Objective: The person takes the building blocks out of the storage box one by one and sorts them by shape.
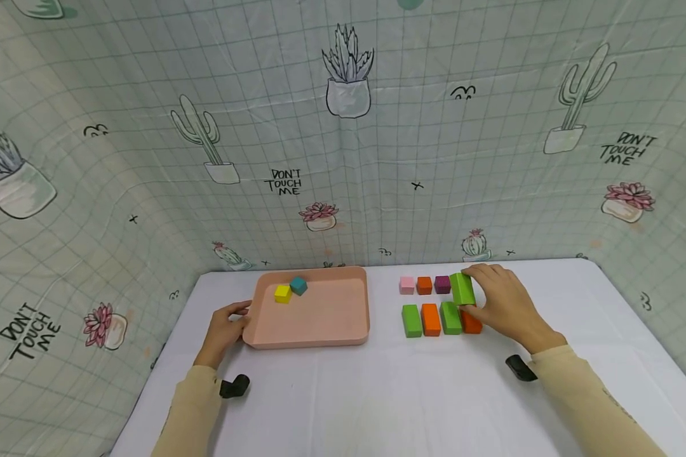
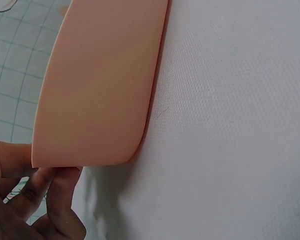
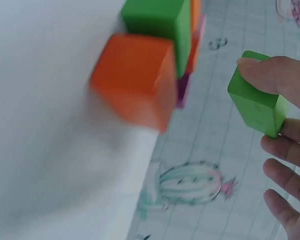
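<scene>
My right hand point(image 1: 505, 303) pinches a green rectangular block point(image 1: 462, 289) between thumb and fingers. It holds the block tilted above an orange block point(image 1: 471, 322) at the right end of the front row. In the right wrist view the thumb point(image 3: 270, 77) lies across one face of the held block, with fingertips at its far end. At the left, my left hand point(image 1: 224, 331) grips the left edge of a pink tray point(image 1: 314, 343). The left wrist view shows its fingers point(image 2: 65, 192) at the tray wall. Inside the tray sit a yellow cube point(image 1: 282, 294) and a teal cube point(image 1: 298, 286).
Left of the orange block stand a green block point(image 1: 450, 318), an orange block point(image 1: 431, 320) and another green block point(image 1: 411, 321). Behind them are pink point(image 1: 406, 285), orange point(image 1: 424, 285) and purple point(image 1: 443, 284) cubes. A patterned cloth point(image 1: 377, 158) rises behind the white table point(image 1: 343, 400).
</scene>
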`<state>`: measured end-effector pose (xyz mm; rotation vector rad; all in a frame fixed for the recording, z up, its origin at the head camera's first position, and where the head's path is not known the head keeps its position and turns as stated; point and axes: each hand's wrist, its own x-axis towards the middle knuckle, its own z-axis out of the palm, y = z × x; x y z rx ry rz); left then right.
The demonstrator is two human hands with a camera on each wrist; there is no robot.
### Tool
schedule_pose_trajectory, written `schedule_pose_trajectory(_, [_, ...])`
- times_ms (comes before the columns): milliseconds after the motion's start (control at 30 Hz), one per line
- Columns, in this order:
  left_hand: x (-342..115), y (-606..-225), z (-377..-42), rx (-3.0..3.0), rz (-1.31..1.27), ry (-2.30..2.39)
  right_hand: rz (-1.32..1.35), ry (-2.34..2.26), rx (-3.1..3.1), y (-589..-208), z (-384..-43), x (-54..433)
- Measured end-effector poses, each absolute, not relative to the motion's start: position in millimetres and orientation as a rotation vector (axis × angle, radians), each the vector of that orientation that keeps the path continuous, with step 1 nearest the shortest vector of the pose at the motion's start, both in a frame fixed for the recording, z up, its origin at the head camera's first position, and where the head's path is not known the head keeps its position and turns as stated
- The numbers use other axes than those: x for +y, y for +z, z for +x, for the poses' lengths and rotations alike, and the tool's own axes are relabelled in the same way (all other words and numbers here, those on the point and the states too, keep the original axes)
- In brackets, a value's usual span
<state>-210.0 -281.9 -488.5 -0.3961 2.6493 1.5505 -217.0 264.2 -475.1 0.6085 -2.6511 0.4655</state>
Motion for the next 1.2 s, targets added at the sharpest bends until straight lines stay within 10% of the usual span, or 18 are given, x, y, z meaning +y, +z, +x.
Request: schedule_pose_trajectory(1200, [-282,-490,-211,2.639,-0.405,1.558,0.509,0.417,-2.858,-517,-193,318])
